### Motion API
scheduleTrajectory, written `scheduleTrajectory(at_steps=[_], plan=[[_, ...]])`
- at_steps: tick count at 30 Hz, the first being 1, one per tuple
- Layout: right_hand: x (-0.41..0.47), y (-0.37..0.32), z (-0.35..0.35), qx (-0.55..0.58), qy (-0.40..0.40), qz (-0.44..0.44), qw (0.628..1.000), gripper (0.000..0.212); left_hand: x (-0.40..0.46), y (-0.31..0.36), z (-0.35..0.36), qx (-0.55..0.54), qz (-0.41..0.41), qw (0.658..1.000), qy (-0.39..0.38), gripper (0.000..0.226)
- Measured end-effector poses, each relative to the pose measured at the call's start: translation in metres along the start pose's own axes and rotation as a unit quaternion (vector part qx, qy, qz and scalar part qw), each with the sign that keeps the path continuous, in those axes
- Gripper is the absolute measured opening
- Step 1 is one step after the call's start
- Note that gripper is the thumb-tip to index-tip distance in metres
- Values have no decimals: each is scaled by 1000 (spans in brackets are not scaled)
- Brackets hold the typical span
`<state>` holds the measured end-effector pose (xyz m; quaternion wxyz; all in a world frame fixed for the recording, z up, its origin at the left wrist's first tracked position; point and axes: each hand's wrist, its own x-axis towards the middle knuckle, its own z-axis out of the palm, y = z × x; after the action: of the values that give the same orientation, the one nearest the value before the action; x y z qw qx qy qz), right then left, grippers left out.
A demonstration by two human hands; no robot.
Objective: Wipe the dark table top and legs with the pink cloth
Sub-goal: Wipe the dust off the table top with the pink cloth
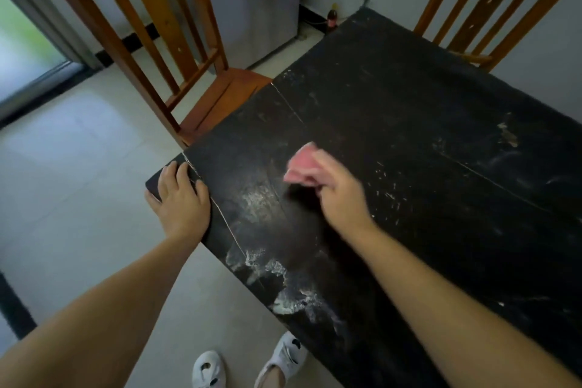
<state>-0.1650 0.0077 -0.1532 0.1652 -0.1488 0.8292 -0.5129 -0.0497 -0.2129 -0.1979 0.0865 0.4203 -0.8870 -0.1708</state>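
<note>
Near the table top's [409,135] front-left corner, the right hand [341,195] is clenching the bunched pink cloth [300,165], seemingly soft and light, while the left hand [181,195] is pressing flat, fingers spread.

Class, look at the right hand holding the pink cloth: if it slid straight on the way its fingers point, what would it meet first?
Probably nothing but bare table top. The right hand with the pink cloth points up-left toward the wooden chair, which stands beyond the table's edge.
</note>
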Motion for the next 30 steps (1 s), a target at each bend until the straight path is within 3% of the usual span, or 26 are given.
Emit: scheduleTrajectory(at_steps=[2,4,6,9,11,13,16,18,20,22,25,28,30], plan=[[55,12,-40,-28,81,37,996,62,0,-1,2,-3,-1,1000,16,43],[79,21,-48,-152,83,117,978,62,-1,-3,4,-13,1,1000,28,43],[68,19,-21,-269,53,80,958,67,0,-4,5,-33,4,999,37,43],[1,2,54,-267,-97,-125,951,71,2,-4,3,-58,-2,997,43,44],[-43,-14,89,-240,-227,-153,932,69,7,-7,-1,-75,-2,996,41,43],[-45,-32,93,-166,-263,-126,942,68,16,-10,-6,-86,-1,996,33,43],[19,-54,63,-20,-144,-91,985,59,27,-14,-8,-78,-16,997,23,43],[74,-57,32,7,-43,-66,997,59,28,-15,-6,-75,-21,997,27,44],[118,-42,11,-135,44,4,990,57,27,-14,-5,-89,-25,995,34,44],[130,-20,21,-291,50,42,954,62,26,-14,-5,-95,-23,995,33,44],[74,-16,84,-287,-82,-124,946,60,27,-14,-6,-112,-31,993,34,43],[34,-26,109,-252,-258,-244,900,60,26,-15,-7,-128,-29,991,36,52],[72,-45,91,-188,-223,-204,934,59,28,-15,-6,-126,-26,991,37,60]])
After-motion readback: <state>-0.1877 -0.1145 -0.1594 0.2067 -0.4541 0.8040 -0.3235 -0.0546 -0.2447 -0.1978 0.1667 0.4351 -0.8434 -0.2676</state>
